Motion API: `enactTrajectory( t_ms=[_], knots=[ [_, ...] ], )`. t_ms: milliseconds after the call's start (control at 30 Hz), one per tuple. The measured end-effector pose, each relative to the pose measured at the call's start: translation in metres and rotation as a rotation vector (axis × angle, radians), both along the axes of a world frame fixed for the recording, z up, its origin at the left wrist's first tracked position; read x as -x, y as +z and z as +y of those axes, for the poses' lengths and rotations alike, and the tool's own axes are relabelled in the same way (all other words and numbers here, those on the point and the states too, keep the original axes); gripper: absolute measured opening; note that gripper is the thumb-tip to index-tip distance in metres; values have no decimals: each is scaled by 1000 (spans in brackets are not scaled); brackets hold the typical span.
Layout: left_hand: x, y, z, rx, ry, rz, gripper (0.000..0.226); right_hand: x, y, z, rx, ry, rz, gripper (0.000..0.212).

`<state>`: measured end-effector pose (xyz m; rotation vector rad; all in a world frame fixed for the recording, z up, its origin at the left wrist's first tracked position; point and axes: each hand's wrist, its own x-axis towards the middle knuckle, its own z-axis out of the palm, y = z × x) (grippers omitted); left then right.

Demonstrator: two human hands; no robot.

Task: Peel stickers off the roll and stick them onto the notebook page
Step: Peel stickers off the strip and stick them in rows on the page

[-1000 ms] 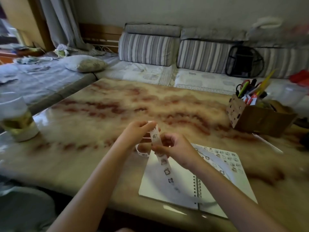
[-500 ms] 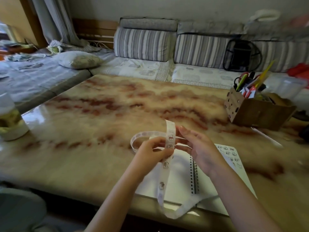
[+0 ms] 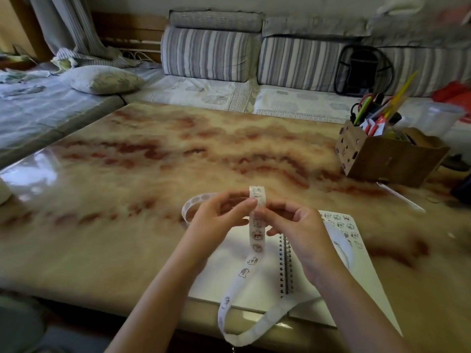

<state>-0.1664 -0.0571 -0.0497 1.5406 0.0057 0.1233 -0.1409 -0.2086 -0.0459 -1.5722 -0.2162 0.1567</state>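
A long white sticker strip [image 3: 257, 235] with small cartoon animal stickers hangs upright between my hands above an open spiral notebook [image 3: 244, 281]. My left hand [image 3: 216, 220] pinches the strip near its top from the left. My right hand [image 3: 298, 233] pinches it from the right at the same height. The strip's lower part loops down over the table's front edge and back up under my right forearm. An emptied length of backing [image 3: 193, 202] curls away behind my left hand. The notebook's right page [image 3: 341, 230] carries several stickers near its top.
The marbled table [image 3: 153, 174] holds a cardboard box [image 3: 384, 156] of pens and scissors at the right, with a thin white stick [image 3: 400, 197] lying before it. A pale cup edge [image 3: 3, 192] shows at far left. Striped cushions and a sofa lie beyond.
My hands drew together and both now pinch the strip near its top. The view shifted slightly, and the cup slid almost out of frame at left.
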Motion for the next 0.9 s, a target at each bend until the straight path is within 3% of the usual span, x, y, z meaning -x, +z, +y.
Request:
enactTrajectory(
  t_ms=[100, 300, 433, 567, 767, 900],
  knots=[
    [0, -5, -8, -13, 57, -31, 17, 0, 0, -3, 25, 15, -27, 20],
    [-2, -10, -10, 59, 87, -4, 16, 0, 2, -11, 20, 85, 1, 19],
    [-6, -13, -7, 9, 107, 36, 14, -5, -1, -18, 56, 52, 0, 11],
    [-10, -22, 15, -230, 278, 93, 18, -31, -8, -21, 347, -77, -201, 11],
    [-6, -24, 51, -429, 483, 139, 27, -76, -15, 27, 861, 14, -362, 31],
    [-7, -29, 60, -552, 512, 190, 15, -88, -16, 50, 1001, -52, -398, 11]
  ],
)
